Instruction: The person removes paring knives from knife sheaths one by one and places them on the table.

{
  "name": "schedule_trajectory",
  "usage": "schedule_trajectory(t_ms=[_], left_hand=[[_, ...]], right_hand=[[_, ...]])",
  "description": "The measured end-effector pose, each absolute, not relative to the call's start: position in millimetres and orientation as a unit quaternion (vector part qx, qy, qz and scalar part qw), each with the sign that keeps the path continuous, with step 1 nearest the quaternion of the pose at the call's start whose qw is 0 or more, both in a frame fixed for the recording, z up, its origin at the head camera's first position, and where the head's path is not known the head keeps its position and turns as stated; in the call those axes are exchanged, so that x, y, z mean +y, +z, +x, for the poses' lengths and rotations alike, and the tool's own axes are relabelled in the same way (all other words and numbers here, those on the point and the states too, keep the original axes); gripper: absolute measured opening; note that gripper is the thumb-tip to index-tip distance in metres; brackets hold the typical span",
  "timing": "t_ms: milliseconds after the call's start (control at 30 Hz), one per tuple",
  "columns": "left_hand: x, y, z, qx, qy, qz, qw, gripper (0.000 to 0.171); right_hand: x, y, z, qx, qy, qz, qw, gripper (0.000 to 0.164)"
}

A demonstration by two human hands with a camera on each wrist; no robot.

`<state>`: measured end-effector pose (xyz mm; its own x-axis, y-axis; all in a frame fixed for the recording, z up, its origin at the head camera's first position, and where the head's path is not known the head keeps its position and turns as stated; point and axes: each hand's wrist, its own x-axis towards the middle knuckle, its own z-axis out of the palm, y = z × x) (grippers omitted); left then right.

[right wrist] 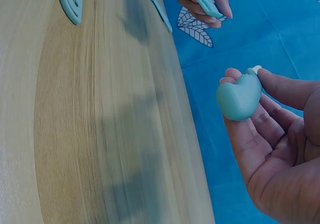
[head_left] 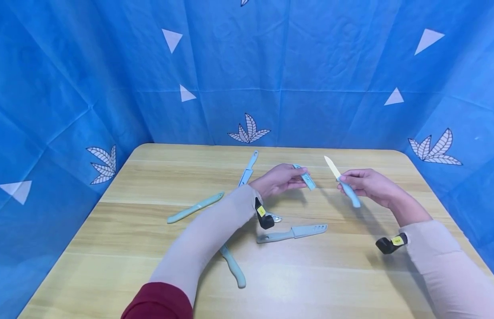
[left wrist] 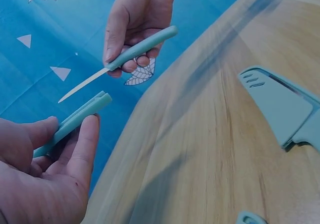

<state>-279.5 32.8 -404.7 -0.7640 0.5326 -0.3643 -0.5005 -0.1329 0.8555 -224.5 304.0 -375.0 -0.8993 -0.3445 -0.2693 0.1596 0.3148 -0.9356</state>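
My left hand [head_left: 278,180] pinches a light-blue knife sheath [head_left: 309,181] between thumb and fingers, above the far half of the table. In the left wrist view, the slotted open end of this sheath [left wrist: 80,116] points up toward the bare blade. To the right, my right hand [head_left: 368,187] grips a paring knife [head_left: 352,196] by its light-blue handle, its pale blade pointing up and toward the far left. Sheath and blade are apart. In the right wrist view the handle's rounded butt [right wrist: 240,100] faces the camera and hides most of the blade.
Several light-blue knives lie on the wooden table [head_left: 311,279]: a sheathed knife [head_left: 292,233] in front of my left hand, a second knife [head_left: 196,207] at left, a third knife [head_left: 248,168] behind my wrist. My left forearm partly covers another knife's handle [head_left: 234,268]. A blue curtain [head_left: 247,66] hangs behind.
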Motion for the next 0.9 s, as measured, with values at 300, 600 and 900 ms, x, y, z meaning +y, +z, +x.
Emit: schedule_trajectory(t_ms=[300,600,900], left_hand=[[40,-406,-285,0.581,0.739,0.026,0.34,0.017],[49,-410,-290,0.59,0.73,0.035,0.343,0.015],[62,-411,-294,0.598,0.721,0.044,0.347,0.01]], right_hand=[[309,-375,-227,0.777,-0.587,-0.056,0.22,0.028],[313,-374,-231,0.778,-0.585,-0.043,0.225,0.035],[318,-377,-236,0.78,-0.583,-0.027,0.226,0.043]])
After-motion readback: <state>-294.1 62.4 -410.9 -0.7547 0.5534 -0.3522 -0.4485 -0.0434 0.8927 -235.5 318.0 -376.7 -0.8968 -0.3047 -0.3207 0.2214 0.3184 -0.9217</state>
